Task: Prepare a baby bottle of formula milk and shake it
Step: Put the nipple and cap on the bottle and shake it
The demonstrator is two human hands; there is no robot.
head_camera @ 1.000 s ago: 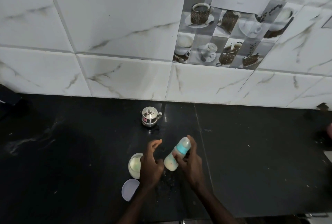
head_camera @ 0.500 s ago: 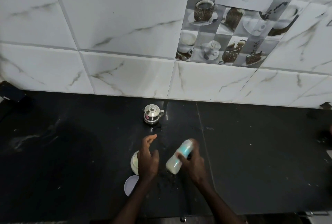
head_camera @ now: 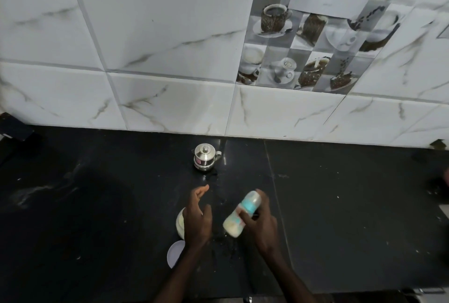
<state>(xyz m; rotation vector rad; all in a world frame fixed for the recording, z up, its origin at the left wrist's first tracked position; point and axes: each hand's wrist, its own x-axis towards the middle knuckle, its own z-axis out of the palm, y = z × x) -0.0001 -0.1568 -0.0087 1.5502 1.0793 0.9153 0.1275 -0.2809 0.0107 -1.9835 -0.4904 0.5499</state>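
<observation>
A baby bottle (head_camera: 239, 217) with a teal collar, a clear cap and pale milk inside is tilted, its base pointing down-left. My right hand (head_camera: 261, 223) grips it around the middle, above the black counter (head_camera: 340, 217). My left hand (head_camera: 196, 220) hovers just left of the bottle, fingers loosely extended, holding nothing. Partly hidden behind my left hand stands an open white tub of formula (head_camera: 180, 225). Its round white lid (head_camera: 175, 253) lies flat in front of it.
A small steel pot with a lid (head_camera: 205, 160) stands near the tiled wall, behind my hands. Spilled specks and droplets lie on the counter around the bottle. A dark object (head_camera: 14, 129) sits at the far left by the wall.
The bottle in my right hand has shifted slightly right and tilted further over. My left hand stays beside it, apart from the bottle.
</observation>
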